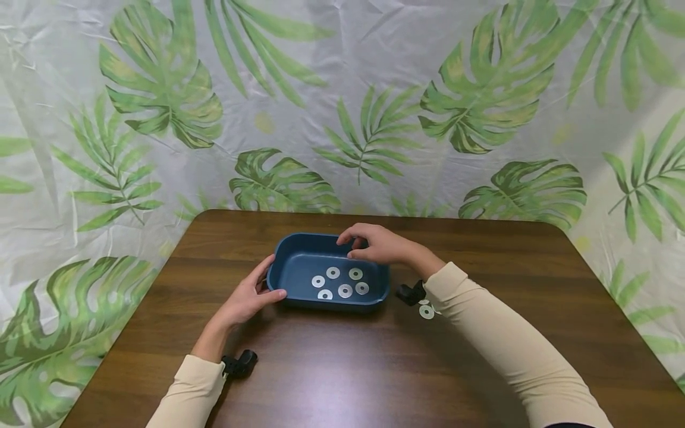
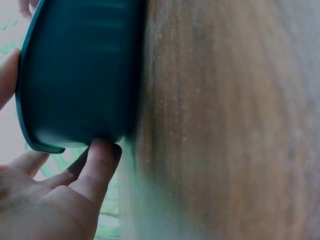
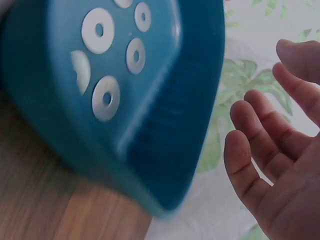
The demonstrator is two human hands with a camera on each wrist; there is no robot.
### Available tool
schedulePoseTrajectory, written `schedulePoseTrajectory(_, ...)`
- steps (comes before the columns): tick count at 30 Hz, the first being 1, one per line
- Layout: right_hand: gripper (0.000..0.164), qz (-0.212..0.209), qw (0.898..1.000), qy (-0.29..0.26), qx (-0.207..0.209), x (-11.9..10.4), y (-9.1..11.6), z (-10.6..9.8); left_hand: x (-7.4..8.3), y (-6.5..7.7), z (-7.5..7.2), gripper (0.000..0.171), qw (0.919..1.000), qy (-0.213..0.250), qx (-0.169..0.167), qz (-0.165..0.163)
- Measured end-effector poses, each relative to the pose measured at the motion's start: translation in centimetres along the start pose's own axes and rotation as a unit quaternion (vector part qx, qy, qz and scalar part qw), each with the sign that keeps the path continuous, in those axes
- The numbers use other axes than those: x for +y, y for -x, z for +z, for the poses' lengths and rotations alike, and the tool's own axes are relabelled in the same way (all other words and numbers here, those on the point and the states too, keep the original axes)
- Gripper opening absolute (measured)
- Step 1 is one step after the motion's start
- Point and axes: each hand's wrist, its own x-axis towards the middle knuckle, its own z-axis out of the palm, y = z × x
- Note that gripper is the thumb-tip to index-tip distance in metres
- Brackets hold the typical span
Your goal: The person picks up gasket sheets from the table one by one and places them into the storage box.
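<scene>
A blue rectangular plastic tub [image 1: 299, 299] stands on the table, with several flat metal washers [image 1: 345, 290] lying spread over its floor. My left hand [image 1: 248, 300] holds the tub's left end, the thumb at the front rim and the other fingers against the end wall. In the left wrist view those fingers [image 2: 97, 165] touch the outside of the tub. Above the tub's back right part is my right hand [image 1: 377, 242], its fingers loosely bent. The right wrist view shows nothing held in those fingers [image 3: 245, 120].
More washers [image 1: 426, 312] lie on the table right of the tub, partly hidden by the right wrist and its black camera [image 1: 411, 293]. The brown wooden table [image 1: 342, 368] ends at the back before a leaf-patterned cloth [image 1: 369, 131].
</scene>
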Motion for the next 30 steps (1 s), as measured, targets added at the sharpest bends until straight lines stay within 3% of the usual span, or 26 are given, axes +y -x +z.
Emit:
schedulePoseTrajectory(10, 0.030, -0.014, 0.999, -0.007, 0.032, 2.3, 5.2, -1.2, -0.2, -0.2, 0.1, 0.087, 1.0000, -0.001, -0.005, -0.001)
schedulePoseTrajectory(30, 0.033, 0.058, 0.995, -0.027, 0.070, 8.9, 13.9, 0.1, -0.2, -0.1, 0.1, 0.087, 0.9999, -0.001, 0.000, -0.012)
